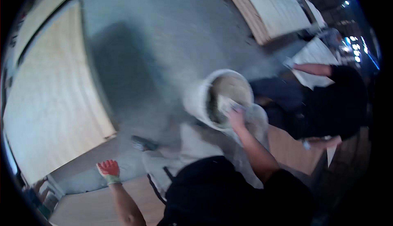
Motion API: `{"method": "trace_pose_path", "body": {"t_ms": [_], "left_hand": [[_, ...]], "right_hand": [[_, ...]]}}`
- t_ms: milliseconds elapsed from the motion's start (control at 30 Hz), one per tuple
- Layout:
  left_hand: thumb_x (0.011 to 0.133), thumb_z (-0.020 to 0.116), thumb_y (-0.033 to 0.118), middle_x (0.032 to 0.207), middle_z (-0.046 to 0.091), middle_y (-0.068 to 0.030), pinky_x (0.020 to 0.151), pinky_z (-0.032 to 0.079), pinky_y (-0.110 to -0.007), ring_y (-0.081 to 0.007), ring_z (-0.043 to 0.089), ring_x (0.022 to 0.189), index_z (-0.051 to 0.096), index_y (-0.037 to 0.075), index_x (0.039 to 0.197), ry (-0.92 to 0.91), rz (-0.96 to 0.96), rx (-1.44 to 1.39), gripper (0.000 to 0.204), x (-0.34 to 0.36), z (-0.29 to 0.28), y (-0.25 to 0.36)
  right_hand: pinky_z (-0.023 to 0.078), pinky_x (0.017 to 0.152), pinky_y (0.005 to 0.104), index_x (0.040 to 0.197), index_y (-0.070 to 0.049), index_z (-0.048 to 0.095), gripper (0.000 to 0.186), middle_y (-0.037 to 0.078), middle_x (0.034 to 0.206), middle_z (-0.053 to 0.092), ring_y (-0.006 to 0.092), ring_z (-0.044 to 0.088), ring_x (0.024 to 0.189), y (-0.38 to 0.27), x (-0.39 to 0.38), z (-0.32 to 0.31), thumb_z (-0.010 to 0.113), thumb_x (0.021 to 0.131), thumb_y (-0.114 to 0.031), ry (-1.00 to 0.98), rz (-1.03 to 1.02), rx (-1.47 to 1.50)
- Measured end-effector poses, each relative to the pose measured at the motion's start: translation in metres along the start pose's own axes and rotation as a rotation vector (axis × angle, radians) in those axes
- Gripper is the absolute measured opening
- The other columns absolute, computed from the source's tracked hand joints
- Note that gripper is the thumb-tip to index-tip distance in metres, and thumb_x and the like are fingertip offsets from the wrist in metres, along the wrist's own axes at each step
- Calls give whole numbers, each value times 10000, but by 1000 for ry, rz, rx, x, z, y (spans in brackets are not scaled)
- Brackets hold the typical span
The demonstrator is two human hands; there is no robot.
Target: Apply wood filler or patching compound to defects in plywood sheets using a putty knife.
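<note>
My right hand [236,115] reaches over a white bucket [196,99] in the middle of the view. It is closed on a whitish object [225,103] whose kind is blurred. Beige material [230,87] shows inside the bucket, with a darker greenish patch along its inner left side. My left hand [109,169], in a red and pale work glove, is held out low on the left, above a brown board [102,203]. Its fingers look curled in, and nothing shows in them.
Stacked plywood sheets [53,95] stand on the left, and another stack [270,9] at the far right. A co-worker in dark clothing [335,99] is close on my right, near a pale sheet [315,58]. A translucent bag-like thing [258,117] lies beside the bucket.
</note>
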State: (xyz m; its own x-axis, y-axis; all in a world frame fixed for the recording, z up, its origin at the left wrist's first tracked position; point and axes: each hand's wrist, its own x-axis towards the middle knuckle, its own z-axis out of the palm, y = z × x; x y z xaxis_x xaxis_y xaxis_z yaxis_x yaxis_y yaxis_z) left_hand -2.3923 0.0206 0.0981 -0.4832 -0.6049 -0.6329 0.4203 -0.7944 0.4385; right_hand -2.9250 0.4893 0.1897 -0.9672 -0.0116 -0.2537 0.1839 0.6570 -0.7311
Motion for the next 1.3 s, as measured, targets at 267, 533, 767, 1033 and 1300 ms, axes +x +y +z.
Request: {"method": "trace_pose_path", "body": {"t_ms": [267,533,767,1033,1300], "left_hand": [[976,477,457,1507,366,-108,1085,341,-450,-298,424,1323,326,79,1472,-395,-496,223,642,-120,296,-343],[1015,406,423,1497,365,-105,1127,268,-434,-265,361,1358,339,101,1460,-88,-464,45,554,-150,370,-408],[970,563,362,1256,588,-29,947,420,-339,-174,540,1143,542,134,1334,187,201,289,430,-281,200,-406],[971,588,242,1069,624,-6,851,445,-231,-79,565,973,589,61,1250,725,630,63,332,-528,-59,-454],[946,625,257,1099,631,29,742,447,-189,-43,583,887,608,112,1241,948,872,-473,329,-707,-212,-555]], "right_hand": [[508,684,461,743,52,676,376,252,744,653,391,667,731,57,101,11,623,791,-317,-370,60,-321],[532,860,427,1031,-12,682,274,157,1020,678,325,659,942,68,113,36,639,806,-162,-1238,-704,-870],[542,622,344,1005,-31,638,162,97,926,651,190,648,784,-49,71,-30,608,891,-142,-1178,61,249],[489,962,408,1219,68,551,357,155,1184,620,275,615,1078,-185,-264,-45,541,877,-33,-1636,-869,514],[507,826,283,1118,74,628,280,87,1012,670,151,634,906,-83,-731,-34,568,879,-58,-1900,-1239,88]]}}
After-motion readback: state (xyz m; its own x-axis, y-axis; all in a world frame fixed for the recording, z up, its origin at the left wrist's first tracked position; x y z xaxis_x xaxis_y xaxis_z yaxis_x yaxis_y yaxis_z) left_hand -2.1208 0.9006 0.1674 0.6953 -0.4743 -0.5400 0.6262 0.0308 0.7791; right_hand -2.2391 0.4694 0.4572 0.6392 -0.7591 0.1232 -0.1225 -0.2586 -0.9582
